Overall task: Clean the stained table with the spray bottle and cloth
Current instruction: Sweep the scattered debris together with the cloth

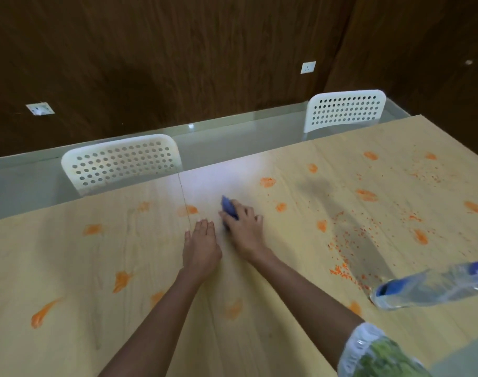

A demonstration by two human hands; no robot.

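Head view. We see the right hand [243, 227] gripping a blue cloth [229, 208] and pressing it onto the pale wooden bench [259, 336], among orange stains [267, 182]. The left hand [201, 244] lies flat and unclenched just beside it. The clear spray bottle [433, 287] lies toppled at the right edge. Two white chairs [121, 161] stand beyond.

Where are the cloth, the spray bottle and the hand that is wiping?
cloth [229, 207], head view, blue folds showing past the fingers.
spray bottle [433, 285], head view, clear body.
right hand [246, 227], head view, back of the hand.
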